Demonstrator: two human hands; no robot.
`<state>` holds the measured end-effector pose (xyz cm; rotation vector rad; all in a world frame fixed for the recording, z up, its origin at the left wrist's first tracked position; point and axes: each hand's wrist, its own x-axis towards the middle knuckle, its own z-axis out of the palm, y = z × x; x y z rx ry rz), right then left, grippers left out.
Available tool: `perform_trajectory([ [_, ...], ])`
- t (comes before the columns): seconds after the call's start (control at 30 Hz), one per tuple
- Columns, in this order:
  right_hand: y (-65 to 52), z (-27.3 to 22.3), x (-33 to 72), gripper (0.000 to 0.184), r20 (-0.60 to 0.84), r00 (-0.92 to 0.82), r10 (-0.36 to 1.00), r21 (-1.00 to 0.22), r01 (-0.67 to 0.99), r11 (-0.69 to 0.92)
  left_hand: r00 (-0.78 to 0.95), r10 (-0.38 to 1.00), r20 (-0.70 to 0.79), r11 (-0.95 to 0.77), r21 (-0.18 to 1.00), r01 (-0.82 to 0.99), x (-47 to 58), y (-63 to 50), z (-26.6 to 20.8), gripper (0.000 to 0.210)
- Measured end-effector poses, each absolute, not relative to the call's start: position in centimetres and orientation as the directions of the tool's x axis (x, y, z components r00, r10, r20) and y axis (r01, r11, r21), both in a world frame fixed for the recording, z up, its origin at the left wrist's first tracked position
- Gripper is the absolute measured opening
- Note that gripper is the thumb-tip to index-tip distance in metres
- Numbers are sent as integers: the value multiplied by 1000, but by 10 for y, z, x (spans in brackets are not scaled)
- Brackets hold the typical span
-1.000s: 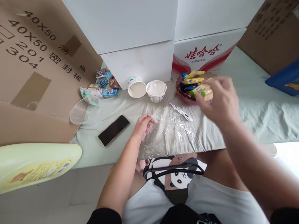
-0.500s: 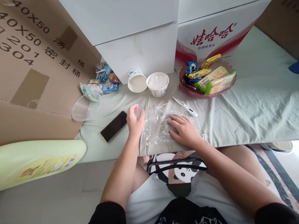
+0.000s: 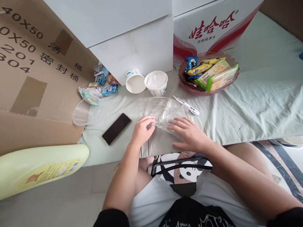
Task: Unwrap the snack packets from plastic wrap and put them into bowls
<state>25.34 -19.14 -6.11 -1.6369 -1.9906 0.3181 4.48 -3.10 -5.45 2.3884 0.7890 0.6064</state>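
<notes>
A crumpled sheet of clear plastic film [image 3: 163, 108] lies on the cloth in front of me. My left hand [image 3: 144, 130] is at its lower left edge, thumb and fingers curled together in a pinch on the film. My right hand [image 3: 189, 134] is palm down at the film's right side, with its fingers spread over the edge. Just beyond that hand lies a white utility knife [image 3: 186, 104]. Behind the film are two paper bowls: one tipped on its side [image 3: 135, 82], the other upright [image 3: 156, 84] with whitish, translucent material inside.
A black phone [image 3: 116, 129] lies left of my left hand. A clear plastic lid [image 3: 81, 113] and snack packets [image 3: 110, 90] are by the cardboard box [image 3: 47, 113]. A snack-filled bowl [image 3: 205, 92] stands back right, before white boxes [image 3: 132, 53]. A yellow-green bottle [image 3: 47, 168] is front left.
The film's near edge has moved away from the table's front edge. My left hand has come down and right to that edge. My right hand has lifted slightly, fingers more spread.
</notes>
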Motion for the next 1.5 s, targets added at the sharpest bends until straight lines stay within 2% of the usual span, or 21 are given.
perform_trajectory([
  [0.1, -190, -64, 256, 18, 295, -20, 955, -478, 862, 166, 659, 688, 304, -663, 633, 400, 43, -28, -52, 16],
  [0.17, -187, -62, 263, 16, 352, 128, 927, -576, 810, 107, 642, 699, 314, -659, 632, 408, 41, -27, -50, 16],
  [0.3, -183, -51, 281, 7, 302, 483, 822, -830, 558, -24, 638, 711, 295, -636, 657, 405, 37, -22, -50, 16],
  [0.4, -183, -46, 289, 7, 216, 628, 748, -948, 318, 6, 541, 800, 260, -488, 807, 333, 37, -19, -51, 8],
  [0.47, -183, -46, 290, 18, 161, 637, 754, -985, 150, 84, 424, 879, 219, -315, 934, 171, 38, -18, -51, 6],
  [0.53, -184, -47, 288, 33, 132, 580, 804, -991, 55, 123, 327, 932, 156, -153, 988, -34, 40, -18, -48, 13],
  [0.6, -184, -47, 286, 37, 126, 480, 868, -992, 85, 97, 267, 960, 83, -40, 986, -160, 41, -17, -46, 21],
  [0.67, -184, -48, 285, 35, 117, 408, 905, -986, 157, 57, 215, 976, 27, 14, 982, -188, 43, -15, -44, 28],
  [0.73, -184, -48, 283, 40, 112, 412, 904, -984, 171, 44, 163, 986, 21, 11, 982, -190, 43, -12, -45, 33],
  [0.87, -180, -48, 280, 50, 55, 460, 886, -998, 16, 54, 122, 981, 147, -127, 979, -157, 43, -9, -50, 39],
  [1.0, -174, -50, 278, 51, -93, 455, 886, -994, -90, -58, 172, 967, 190, -190, 982, -17, 42, -8, -55, 43],
  [1.13, -174, -50, 281, 37, -161, 536, 828, -966, 86, -243, 235, 964, 123, -170, 966, 193, 41, -7, -56, 37],
  [1.27, -178, -50, 283, 22, -48, 569, 821, -917, 301, -263, 301, 952, 57, -166, 921, 352, 39, -8, -54, 26],
  [1.4, -182, -50, 281, 26, -89, 561, 823, -966, 153, -208, 295, 954, 50, -160, 918, 364, 39, -8, -53, 27],
  [1.5, -185, -49, 281, 34, -119, 466, 877, -989, 20, -145, 234, 969, 77, -152, 934, 324, 38, -4, -53, 32],
])
